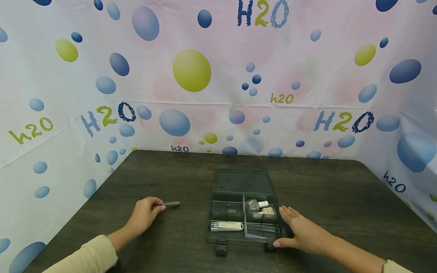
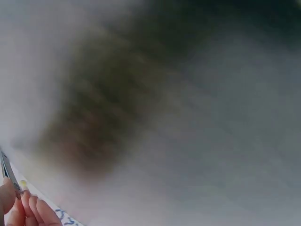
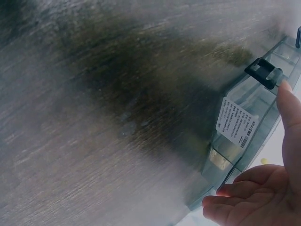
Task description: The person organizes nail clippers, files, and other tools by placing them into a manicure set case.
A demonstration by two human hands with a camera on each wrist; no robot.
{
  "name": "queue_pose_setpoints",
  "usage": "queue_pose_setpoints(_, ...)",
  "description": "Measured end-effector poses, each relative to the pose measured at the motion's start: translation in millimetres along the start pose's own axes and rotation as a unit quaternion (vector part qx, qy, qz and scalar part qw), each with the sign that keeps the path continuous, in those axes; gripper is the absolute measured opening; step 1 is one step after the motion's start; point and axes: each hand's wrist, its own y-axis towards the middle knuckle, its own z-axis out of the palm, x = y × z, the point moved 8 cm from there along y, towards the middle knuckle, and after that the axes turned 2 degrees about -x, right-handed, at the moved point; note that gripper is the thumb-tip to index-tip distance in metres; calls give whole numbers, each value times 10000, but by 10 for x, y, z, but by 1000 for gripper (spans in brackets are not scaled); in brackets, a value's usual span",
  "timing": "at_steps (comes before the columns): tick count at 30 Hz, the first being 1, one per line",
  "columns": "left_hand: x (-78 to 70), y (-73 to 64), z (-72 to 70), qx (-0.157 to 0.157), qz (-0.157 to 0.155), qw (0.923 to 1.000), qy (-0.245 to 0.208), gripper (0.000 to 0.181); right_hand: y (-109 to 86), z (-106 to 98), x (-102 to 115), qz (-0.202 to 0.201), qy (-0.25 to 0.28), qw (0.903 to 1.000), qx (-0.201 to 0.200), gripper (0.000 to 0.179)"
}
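Over the table, left of the box, my left hand (image 1: 146, 213) pinches a small, slim metal tool (image 1: 172, 204). In the left wrist view two narrow arms of this metal tool (image 2: 8, 170) show beyond the fingertips; its exact kind is unclear. A smoky see-through divided box (image 1: 228, 242) lies with its lid raised at the back. My right hand (image 1: 302, 231) rests against the box's right side, fingers extended, its thumb by the front right latch (image 3: 261, 73). Inside the box, a nail clipper (image 1: 227, 226) lies front left, and a nail polish bottle (image 1: 252, 206) back right.
Beside the polish is another small bottle (image 1: 268, 211), partly hidden by the compartment wall. A thin pale item (image 1: 256, 236) lies front right in the box. The dark wood table (image 1: 170, 170) meets a printed curtain (image 1: 218, 125) behind. A white label (image 3: 236, 122) is on the box.
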Motion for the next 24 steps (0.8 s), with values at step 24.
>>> queue_pose_setpoints(24, -399, -108, -10, -194, 402, 9976, -526, 10, 0, -8, -1, -26, -50, 10000, -29, 104)
